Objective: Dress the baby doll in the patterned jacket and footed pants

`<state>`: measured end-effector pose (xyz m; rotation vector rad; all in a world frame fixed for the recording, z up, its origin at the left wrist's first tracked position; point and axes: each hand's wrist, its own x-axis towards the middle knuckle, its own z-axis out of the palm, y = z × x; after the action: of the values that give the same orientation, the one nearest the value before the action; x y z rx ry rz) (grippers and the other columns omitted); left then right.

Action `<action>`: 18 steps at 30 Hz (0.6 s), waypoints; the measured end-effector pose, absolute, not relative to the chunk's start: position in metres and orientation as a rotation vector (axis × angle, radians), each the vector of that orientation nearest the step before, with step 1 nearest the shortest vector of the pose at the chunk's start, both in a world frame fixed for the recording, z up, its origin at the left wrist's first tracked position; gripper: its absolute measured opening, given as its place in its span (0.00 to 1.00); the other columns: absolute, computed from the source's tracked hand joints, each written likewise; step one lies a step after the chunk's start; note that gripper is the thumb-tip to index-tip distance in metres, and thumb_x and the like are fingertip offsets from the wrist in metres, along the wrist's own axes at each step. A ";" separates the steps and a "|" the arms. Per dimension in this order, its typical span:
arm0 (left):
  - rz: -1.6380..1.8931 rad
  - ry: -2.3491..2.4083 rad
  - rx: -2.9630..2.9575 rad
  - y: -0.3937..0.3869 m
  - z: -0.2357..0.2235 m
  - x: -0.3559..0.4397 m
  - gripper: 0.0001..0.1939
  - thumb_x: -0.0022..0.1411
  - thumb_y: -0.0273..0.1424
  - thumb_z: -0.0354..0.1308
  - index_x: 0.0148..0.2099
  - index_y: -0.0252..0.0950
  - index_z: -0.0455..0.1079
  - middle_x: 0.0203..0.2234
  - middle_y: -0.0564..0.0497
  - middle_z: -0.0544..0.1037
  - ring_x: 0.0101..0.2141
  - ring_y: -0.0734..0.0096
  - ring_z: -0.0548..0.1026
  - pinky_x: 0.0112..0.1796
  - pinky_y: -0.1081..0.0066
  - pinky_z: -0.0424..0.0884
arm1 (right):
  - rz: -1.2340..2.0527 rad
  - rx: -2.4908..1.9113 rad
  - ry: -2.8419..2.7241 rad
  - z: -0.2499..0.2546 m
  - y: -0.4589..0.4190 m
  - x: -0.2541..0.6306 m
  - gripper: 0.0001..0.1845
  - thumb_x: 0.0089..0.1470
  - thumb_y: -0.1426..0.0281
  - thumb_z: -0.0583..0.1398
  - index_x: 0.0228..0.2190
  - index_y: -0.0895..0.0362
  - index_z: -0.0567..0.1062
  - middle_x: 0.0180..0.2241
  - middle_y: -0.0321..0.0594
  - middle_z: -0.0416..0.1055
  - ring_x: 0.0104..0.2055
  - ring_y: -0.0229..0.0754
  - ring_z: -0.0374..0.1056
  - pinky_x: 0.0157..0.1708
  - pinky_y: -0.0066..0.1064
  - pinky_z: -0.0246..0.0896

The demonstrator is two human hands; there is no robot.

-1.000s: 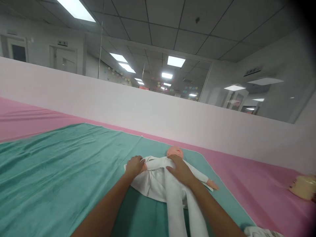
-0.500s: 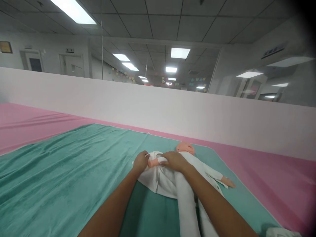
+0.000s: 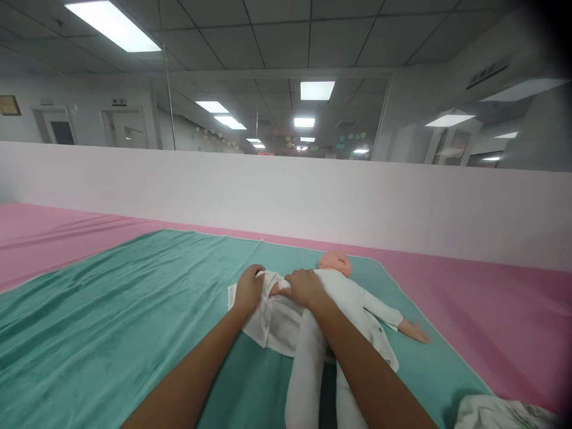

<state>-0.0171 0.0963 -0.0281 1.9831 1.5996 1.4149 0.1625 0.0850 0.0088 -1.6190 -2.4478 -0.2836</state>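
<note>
I see a baby doll [image 3: 344, 298] lying on its back on a teal blanket [image 3: 111, 322], head toward the far pink partition wall [image 3: 286, 202] and legs running back toward me, so the whole front of the body faces up and is within reach of both hands. The doll wears a white garment [image 3: 286, 322] whose loose panel is spread flat on the blanket on the doll's own side nearest my left; spread out that way, the fabric is easy to pinch at its edge. My left hand [image 3: 248, 290] rests at that edge, fingers curled down and closed on a fold of the white garment, which pins the cloth against the blanket. My right hand [image 3: 301, 287] lies across the doll's chest and upper arm, fingers closed around the doll's near arm where it meets the sleeve opening; the pink of the arm shows just between the two hands. The two hands are nearly touching, so sleeve and limb are held together at one place. The doll's other arm [image 3: 402, 325] lies stretched out free toward the right, already sleeved, its bare hand on the blanket. The blanket covers a pink bed sheet [image 3: 491, 322], giving a soft, level base. A crumpled patterned cloth [image 3: 500, 414] lies at the lower right corner, well apart from both hands.
</note>
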 end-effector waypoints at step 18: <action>1.118 1.675 1.907 0.070 -0.041 0.009 0.15 0.57 0.39 0.51 0.41 0.35 0.70 0.33 0.47 0.75 0.36 0.63 0.71 0.35 0.69 0.62 | 0.580 -1.721 -1.406 -0.027 -0.008 0.301 0.27 0.48 0.49 0.51 0.31 0.60 0.72 0.29 0.49 0.73 0.29 0.48 0.69 0.30 0.38 0.63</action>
<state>0.0093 0.0702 -0.0411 1.9074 1.6755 1.1183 0.3014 -0.0083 -0.0271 -1.7207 -1.4055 0.5802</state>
